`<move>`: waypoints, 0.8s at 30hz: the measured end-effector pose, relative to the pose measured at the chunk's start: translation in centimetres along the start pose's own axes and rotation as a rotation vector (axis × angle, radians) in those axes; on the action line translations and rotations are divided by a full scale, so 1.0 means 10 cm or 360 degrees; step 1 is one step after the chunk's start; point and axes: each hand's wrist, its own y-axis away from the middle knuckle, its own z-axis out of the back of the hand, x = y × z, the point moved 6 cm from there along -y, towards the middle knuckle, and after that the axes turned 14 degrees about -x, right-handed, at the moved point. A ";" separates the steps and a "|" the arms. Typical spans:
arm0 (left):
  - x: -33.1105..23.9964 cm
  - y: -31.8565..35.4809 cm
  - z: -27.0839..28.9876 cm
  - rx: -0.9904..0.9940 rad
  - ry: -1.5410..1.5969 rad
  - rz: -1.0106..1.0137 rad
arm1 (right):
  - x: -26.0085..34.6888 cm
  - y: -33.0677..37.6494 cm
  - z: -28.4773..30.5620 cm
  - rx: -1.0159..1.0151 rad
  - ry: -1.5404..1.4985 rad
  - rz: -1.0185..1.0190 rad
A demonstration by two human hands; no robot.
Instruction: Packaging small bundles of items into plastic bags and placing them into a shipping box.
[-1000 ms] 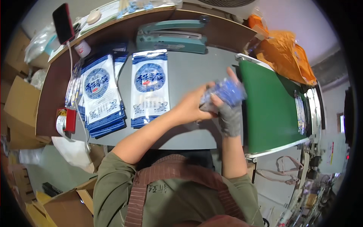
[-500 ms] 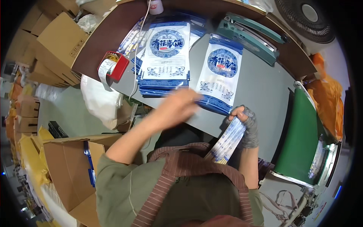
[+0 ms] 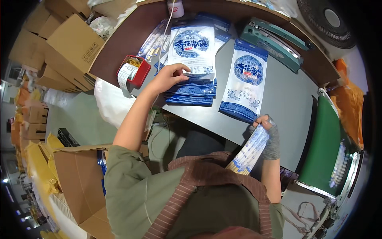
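My left hand [image 3: 172, 77] is at the lower edge of the top pouch on a stack of flat blue-and-white plastic pouches [image 3: 191, 51]. Its thumb and forefinger pinch that edge, which is bent up over the blue ends of the pouches below. In my right hand [image 3: 267, 133], which wears a grey fingerless glove, is a bundle of wrapped chopsticks [image 3: 251, 148], fanned down toward my apron. Just above this hand, another blue-and-white pouch [image 3: 245, 81] lies flat on the grey table [image 3: 284, 97].
A red box [image 3: 137, 71] with a paper label roll stands left of the stack, near more wrapped chopsticks [image 3: 154, 41]. At the back right lies a long green sealer-like device [image 3: 274, 44]. An open carton [image 3: 79, 179] is at my left; a green sheet [image 3: 323, 139] is at right.
My left hand has moved from between the two pouches up and left onto the stack, taking the top pouch's lower edge. My right hand still grips the chopsticks; the whole view has shifted slightly.
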 end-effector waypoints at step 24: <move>-1.50 0.56 -2.37 0.0018 0.0021 -0.0764 | 0.26 0.58 0.83 -0.0120 -0.0310 0.0194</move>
